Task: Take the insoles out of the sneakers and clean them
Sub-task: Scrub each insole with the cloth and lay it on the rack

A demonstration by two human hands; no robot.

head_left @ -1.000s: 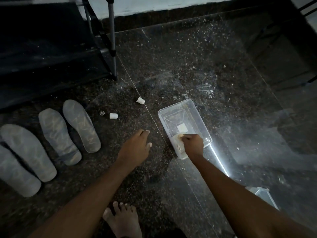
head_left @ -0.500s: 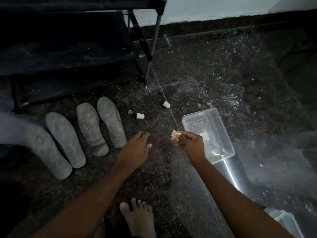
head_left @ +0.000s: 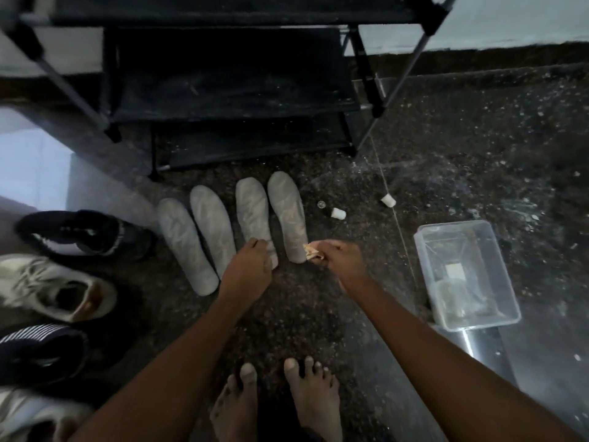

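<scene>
Four insoles lie at twelve o'clock. Right hand, over from the tub at three o'clock, pinches a wad at the rightmost heel; left hand covers the neighbouring heel, grip unclear. Wiping looks next.

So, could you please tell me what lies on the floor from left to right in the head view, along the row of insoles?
Black sneaker → first insole → second insole → third insole → fourth insole → white cap → second white cap → clear tub.
</scene>
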